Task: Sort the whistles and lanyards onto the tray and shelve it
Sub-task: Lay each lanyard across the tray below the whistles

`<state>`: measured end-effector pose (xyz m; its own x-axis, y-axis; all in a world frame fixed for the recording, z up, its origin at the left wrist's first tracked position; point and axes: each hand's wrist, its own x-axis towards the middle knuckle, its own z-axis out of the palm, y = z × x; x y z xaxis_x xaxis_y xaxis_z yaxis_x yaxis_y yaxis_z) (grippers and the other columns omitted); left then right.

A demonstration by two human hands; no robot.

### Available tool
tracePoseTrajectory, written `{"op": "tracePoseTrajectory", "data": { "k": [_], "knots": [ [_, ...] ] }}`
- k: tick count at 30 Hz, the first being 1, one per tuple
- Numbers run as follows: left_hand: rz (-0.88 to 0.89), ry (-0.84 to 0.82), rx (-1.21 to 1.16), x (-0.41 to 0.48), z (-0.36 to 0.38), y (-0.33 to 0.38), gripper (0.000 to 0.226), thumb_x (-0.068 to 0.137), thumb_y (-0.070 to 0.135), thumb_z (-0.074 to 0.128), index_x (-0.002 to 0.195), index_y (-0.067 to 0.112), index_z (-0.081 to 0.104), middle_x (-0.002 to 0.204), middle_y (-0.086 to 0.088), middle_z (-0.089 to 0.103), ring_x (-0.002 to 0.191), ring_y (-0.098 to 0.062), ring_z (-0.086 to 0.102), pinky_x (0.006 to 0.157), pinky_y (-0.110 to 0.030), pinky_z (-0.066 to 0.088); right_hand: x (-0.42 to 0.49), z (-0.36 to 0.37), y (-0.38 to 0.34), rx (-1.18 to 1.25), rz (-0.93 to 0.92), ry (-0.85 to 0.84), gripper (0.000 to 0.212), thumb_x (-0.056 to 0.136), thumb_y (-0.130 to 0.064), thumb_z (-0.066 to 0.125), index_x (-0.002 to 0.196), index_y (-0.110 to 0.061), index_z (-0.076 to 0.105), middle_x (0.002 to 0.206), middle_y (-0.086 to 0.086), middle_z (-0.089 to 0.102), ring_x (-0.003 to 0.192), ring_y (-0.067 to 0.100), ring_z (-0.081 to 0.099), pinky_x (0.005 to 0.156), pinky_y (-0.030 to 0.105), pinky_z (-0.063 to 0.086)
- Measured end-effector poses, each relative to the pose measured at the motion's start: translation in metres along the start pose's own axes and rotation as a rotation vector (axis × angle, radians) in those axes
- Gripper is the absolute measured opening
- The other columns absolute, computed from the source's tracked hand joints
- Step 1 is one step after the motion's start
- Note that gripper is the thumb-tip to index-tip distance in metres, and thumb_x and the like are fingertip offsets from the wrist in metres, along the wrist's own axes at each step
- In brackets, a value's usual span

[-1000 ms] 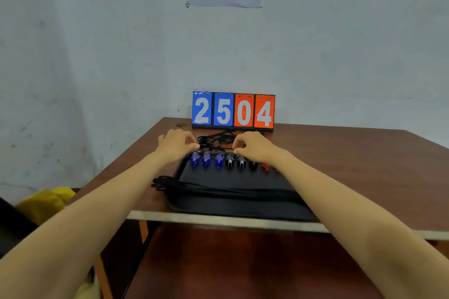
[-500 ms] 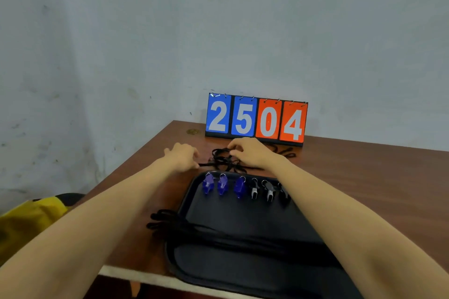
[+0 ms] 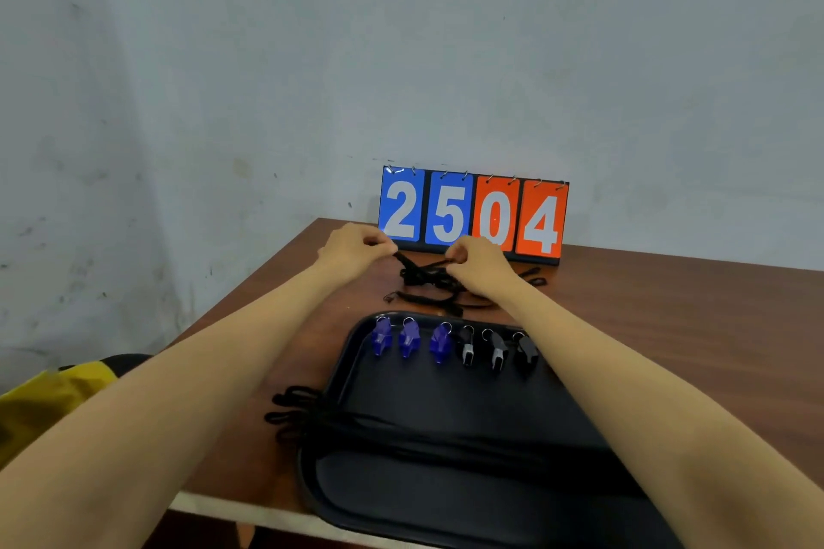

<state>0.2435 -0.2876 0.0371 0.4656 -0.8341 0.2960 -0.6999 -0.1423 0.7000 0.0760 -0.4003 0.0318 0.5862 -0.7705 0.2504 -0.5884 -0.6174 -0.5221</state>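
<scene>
A black tray [image 3: 446,490] lies at the table's near edge. Along its far rim stand three blue whistles [image 3: 409,338] and three black whistles [image 3: 494,347]; anything further right is hidden by my right forearm. Black lanyards [image 3: 356,421] lie straightened across the tray's middle, their loops hanging over its left rim. Behind the tray a tangle of black lanyards [image 3: 428,281] rests on the table. My left hand [image 3: 354,246] and my right hand [image 3: 477,259] each pinch a strand of this tangle, lifting it slightly between them.
A flip scoreboard [image 3: 473,212] reading 2504 stands at the table's back edge against the wall. The brown table [image 3: 669,325] extends to the right. A yellow and black object [image 3: 53,397] sits low at the left, off the table.
Both hands moved from the whistle row on the tray back to the lanyard tangle behind it and pinched a strand. The view tilted down and came closer.
</scene>
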Motion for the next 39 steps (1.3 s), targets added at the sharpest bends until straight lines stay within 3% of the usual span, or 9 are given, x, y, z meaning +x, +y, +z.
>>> {"op": "tracePoseTrajectory", "data": {
  "k": [3, 7, 12, 16, 19, 22, 28, 31, 39],
  "knots": [
    [0.120, -0.005, -0.024, -0.005, 0.001, 0.025, 0.011, 0.084, 0.039, 0.063, 0.073, 0.040, 0.065, 0.091, 0.014, 0.068, 0.102, -0.014, 0.061, 0.099, -0.048, 0.042, -0.013, -0.014, -0.023, 0.194, -0.132, -0.091, 0.039, 0.086, -0.021, 0.065, 0.123, -0.016, 0.057, 0.095, -0.001, 0.060, 0.089, 0.013, 0.055, 0.072, 0.017, 0.040],
    [0.229, 0.061, -0.086, -0.011, 0.001, 0.050, 0.009, 0.085, 0.033, 0.064, 0.094, 0.033, 0.067, 0.099, 0.006, 0.069, 0.097, -0.013, 0.060, 0.098, -0.043, 0.044, -0.024, -0.033, -0.032, 0.228, -0.156, -0.090, 0.023, 0.089, -0.028, 0.061, 0.101, -0.010, 0.067, 0.081, -0.004, 0.058, 0.073, 0.009, 0.050, 0.070, 0.024, 0.038],
    [0.089, 0.171, -0.251, -0.018, 0.001, 0.076, 0.072, 0.082, 0.028, 0.071, 0.141, 0.012, 0.032, 0.138, -0.008, 0.043, 0.125, -0.023, 0.043, 0.103, -0.035, 0.038, -0.034, -0.066, -0.030, 0.513, -0.100, 0.041, 0.023, 0.092, -0.028, 0.056, 0.092, -0.009, 0.069, 0.081, -0.005, 0.062, 0.079, 0.008, 0.055, 0.071, 0.020, 0.038],
    [0.187, -0.163, -0.161, -0.024, 0.016, 0.100, 0.042, 0.091, 0.026, 0.058, 0.130, 0.012, 0.053, 0.127, 0.001, 0.057, 0.121, -0.013, 0.048, 0.102, -0.028, 0.032, -0.041, -0.089, -0.028, 0.576, -0.096, 0.071, 0.026, 0.092, -0.027, 0.056, 0.095, -0.006, 0.071, 0.085, -0.002, 0.065, 0.082, 0.011, 0.056, 0.075, 0.023, 0.042],
    [0.240, -0.160, -0.241, -0.024, 0.033, 0.116, 0.016, 0.093, 0.027, 0.055, 0.093, 0.013, 0.065, 0.086, -0.003, 0.056, 0.084, -0.014, 0.050, 0.081, -0.027, 0.037, -0.049, -0.105, -0.022, 0.585, -0.094, 0.104, 0.028, 0.089, -0.029, 0.059, 0.090, -0.003, 0.070, 0.084, 0.002, 0.065, 0.076, 0.014, 0.051, 0.073, 0.029, 0.041],
    [0.238, -0.113, -0.212, -0.022, 0.042, 0.127, 0.028, 0.093, 0.026, 0.055, 0.069, 0.012, 0.058, 0.061, -0.003, 0.042, 0.057, -0.013, 0.035, 0.059, -0.024, 0.029, -0.054, -0.121, -0.012, 0.633, -0.062, 0.154, 0.019, 0.090, -0.027, 0.059, 0.086, -0.011, 0.068, 0.078, -0.004, 0.063, 0.074, 0.010, 0.052, 0.071, 0.025, 0.042],
    [0.182, 0.034, 0.208, -0.002, 0.038, 0.115, 0.022, 0.094, 0.027, 0.054, 0.100, 0.014, 0.070, 0.079, 0.000, 0.059, 0.071, -0.020, 0.050, 0.086, -0.038, 0.045, -0.066, -0.152, 0.023, 0.826, 0.098, 0.405, 0.014, 0.090, -0.022, 0.058, 0.088, -0.011, 0.066, 0.074, -0.005, 0.062, 0.068, 0.008, 0.053, 0.065, 0.020, 0.043],
    [0.218, 0.075, 0.470, 0.004, 0.031, 0.107, 0.024, 0.097, 0.024, 0.049, 0.107, 0.014, 0.068, 0.091, -0.003, 0.065, 0.087, -0.025, 0.057, 0.108, -0.043, 0.028, -0.071, -0.163, 0.040, 0.840, 0.128, 0.492, 0.020, 0.093, -0.018, 0.055, 0.105, -0.006, 0.065, 0.076, -0.006, 0.061, 0.068, 0.003, 0.051, 0.065, 0.017, 0.042],
    [0.177, 0.184, 0.509, 0.008, 0.030, 0.092, 0.028, 0.097, 0.026, 0.045, 0.110, 0.015, 0.067, 0.106, -0.006, 0.068, 0.102, -0.027, 0.059, 0.097, -0.039, 0.033, -0.074, -0.167, 0.075, 0.781, 0.277, 0.403, 0.026, 0.092, -0.018, 0.057, 0.113, -0.005, 0.065, 0.084, -0.002, 0.064, 0.071, 0.008, 0.047, 0.065, 0.021, 0.042]
  ]
}}
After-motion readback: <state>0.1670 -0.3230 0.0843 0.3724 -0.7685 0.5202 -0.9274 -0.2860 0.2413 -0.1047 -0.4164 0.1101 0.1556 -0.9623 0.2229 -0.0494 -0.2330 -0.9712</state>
